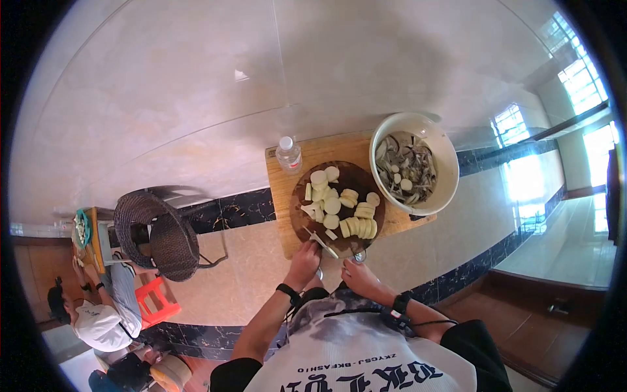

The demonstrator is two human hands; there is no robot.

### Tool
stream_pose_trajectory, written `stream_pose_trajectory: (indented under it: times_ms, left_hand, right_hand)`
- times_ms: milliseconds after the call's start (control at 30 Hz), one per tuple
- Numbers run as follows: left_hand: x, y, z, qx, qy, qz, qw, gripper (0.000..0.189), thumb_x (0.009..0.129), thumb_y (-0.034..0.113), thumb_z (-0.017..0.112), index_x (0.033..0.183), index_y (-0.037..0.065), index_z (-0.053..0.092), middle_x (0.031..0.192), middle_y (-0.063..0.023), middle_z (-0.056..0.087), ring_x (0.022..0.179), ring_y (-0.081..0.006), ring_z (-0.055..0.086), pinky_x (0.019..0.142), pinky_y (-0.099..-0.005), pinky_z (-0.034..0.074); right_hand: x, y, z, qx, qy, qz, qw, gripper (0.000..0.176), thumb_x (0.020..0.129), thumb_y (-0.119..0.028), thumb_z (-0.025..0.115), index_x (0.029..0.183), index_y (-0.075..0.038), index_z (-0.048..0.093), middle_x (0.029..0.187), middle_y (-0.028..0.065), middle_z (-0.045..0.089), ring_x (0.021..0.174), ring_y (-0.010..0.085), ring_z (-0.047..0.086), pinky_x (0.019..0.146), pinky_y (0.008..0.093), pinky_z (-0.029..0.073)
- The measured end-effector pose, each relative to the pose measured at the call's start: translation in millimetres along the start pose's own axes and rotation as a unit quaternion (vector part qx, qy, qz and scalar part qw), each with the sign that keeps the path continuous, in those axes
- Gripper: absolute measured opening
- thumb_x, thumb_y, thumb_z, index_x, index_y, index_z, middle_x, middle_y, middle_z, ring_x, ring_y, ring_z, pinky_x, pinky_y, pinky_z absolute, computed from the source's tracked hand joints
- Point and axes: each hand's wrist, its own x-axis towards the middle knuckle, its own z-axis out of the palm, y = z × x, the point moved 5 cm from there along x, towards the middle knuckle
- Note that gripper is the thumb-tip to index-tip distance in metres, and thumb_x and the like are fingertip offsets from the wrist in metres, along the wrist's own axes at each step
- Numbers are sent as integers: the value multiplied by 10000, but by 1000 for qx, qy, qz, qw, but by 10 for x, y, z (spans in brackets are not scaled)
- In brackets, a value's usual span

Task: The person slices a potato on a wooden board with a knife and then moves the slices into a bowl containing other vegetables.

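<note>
My left hand (305, 262) is closed at the near edge of a round dark cutting board (304, 173), its fingertips on a long pale vegetable strip (324, 245). To its right, my right hand (359, 276) is curled shut just off the board, beside a small shiny metal thing (359, 257) whose kind I cannot make out. Thick pale vegetable slices (359, 227) lie on the board, some in leaning rows, others loose (320, 178). A white bowl (449, 160) at the board's right holds water with dark-edged strips and several pale round slices.
A clear plastic bottle (289, 157) stands behind the board on the wooden table (281, 228), against the tiled wall. At the left are a brown wicker chair (173, 245), a red stool (155, 304) and another person (104, 323) working at a small table. Black-wristbanded forearms belong to me.
</note>
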Motion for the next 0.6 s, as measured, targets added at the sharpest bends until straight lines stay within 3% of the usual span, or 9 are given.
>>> stream_pose_trajectory:
  times_ms: [100, 300, 433, 600]
  left_hand:
    - [32, 26, -36, 23, 47, 20, 998, 170, 829, 88, 622, 931, -36, 679, 1072, -167, 634, 1041, -324, 623, 855, -407, 560]
    - [-45, -37, 56, 48, 43, 58, 996, 224, 777, 120, 611, 932, -26, 680, 1141, -173, 642, 1138, -322, 607, 918, -394, 552]
    - [-26, -25, 28, 29, 42, 49, 997, 252, 770, 128, 602, 952, -31, 674, 1144, -174, 634, 1134, -330, 603, 933, -397, 545]
    - [-17, -30, 19, 58, 40, 69, 995, 258, 785, 124, 597, 977, -30, 672, 1131, -170, 628, 1138, -328, 596, 955, -402, 530]
  right_hand:
    - [41, -2, -21, 20, 11, -5, 1000, 216, 962, -166, 562, 1019, 31, 494, 834, 327, 603, 833, 547, 595, 732, 613, 458]
    - [335, 185, 171, 18, -10, 46, 999, 214, 957, -177, 561, 1028, 20, 520, 766, 342, 618, 780, 563, 606, 681, 627, 466]
    - [386, 58, 68, -3, 7, -25, 1000, 223, 956, -188, 563, 1036, 18, 528, 760, 344, 622, 761, 565, 609, 664, 627, 471]
    - [385, 117, 109, 15, 13, 47, 999, 241, 963, -213, 566, 1035, 15, 530, 779, 346, 624, 787, 560, 613, 681, 626, 468]
